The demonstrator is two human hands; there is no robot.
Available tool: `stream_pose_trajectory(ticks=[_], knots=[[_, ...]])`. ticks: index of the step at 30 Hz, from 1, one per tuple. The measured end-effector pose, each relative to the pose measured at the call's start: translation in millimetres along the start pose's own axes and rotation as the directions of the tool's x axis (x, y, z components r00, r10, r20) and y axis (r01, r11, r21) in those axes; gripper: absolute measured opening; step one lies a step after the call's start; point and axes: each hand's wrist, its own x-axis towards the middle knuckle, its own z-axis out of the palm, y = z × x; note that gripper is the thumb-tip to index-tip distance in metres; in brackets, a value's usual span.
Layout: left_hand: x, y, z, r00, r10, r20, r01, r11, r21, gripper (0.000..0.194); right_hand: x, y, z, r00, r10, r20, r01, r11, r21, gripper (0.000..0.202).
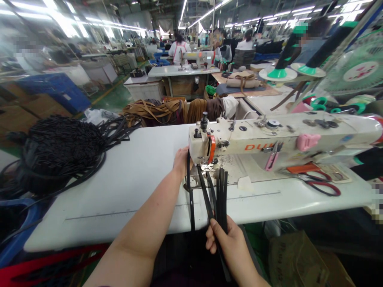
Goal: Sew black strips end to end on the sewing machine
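Observation:
A sewing machine (233,137) stands on the white table, its needle area low at the left end of the arm. My left hand (181,160) reaches behind the left end of the machine head, next to a hanging black strap (192,207). The machine hides most of its fingers, so whether they grip anything does not show. Near the table's front edge, my right hand (223,235) is closed around several black straps (221,195). One of these runs up to the presser foot area; the others fan out with their ends on the machine bed.
A big bundle of black straps (64,147) lies at the table's left. Red-handled scissors (324,185) lie on the right, and pink thread snips (271,159) hang on the machine arm. Brown straps (158,111) are heaped behind the table. A blue bin (26,223) stands at lower left.

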Motion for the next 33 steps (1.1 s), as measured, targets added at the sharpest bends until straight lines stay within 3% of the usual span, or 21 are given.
stream_pose_trajectory(ticks=[5, 10, 14, 17, 21, 33], knots=[[-17, 12, -3.1, 0.997, -0.010, -0.076, 0.006, 0.999, -0.047, 0.018, -2, -1, 0, 1.000, 0.000, -0.011, 0.000, 1.000, 0.009, 0.065], [-61, 15, 3.8, 0.995, 0.014, -0.103, -0.013, 1.000, 0.014, 0.018, -2, -4, 1, 1.000, 0.017, -0.018, -0.017, 1.000, 0.011, 0.071], [-95, 18, 2.8, 0.980, 0.200, -0.011, -0.196, 0.970, 0.143, 0.021, -5, -3, -3, 1.000, 0.029, -0.010, -0.029, 0.999, 0.025, 0.069], [-109, 22, -2.1, 0.972, 0.223, 0.080, -0.236, 0.942, 0.240, 0.029, -9, -1, -8, 0.999, 0.049, 0.011, -0.049, 0.997, 0.053, 0.067], [-112, 25, -5.4, 0.974, 0.195, 0.115, -0.217, 0.947, 0.239, 0.029, -16, 2, -16, 0.999, 0.043, 0.022, -0.045, 0.995, 0.092, 0.062], [-111, 30, -6.2, 0.978, 0.195, 0.078, -0.208, 0.956, 0.208, 0.029, -15, 2, -17, 0.999, 0.014, -0.032, -0.012, 0.998, 0.064, 0.058]])
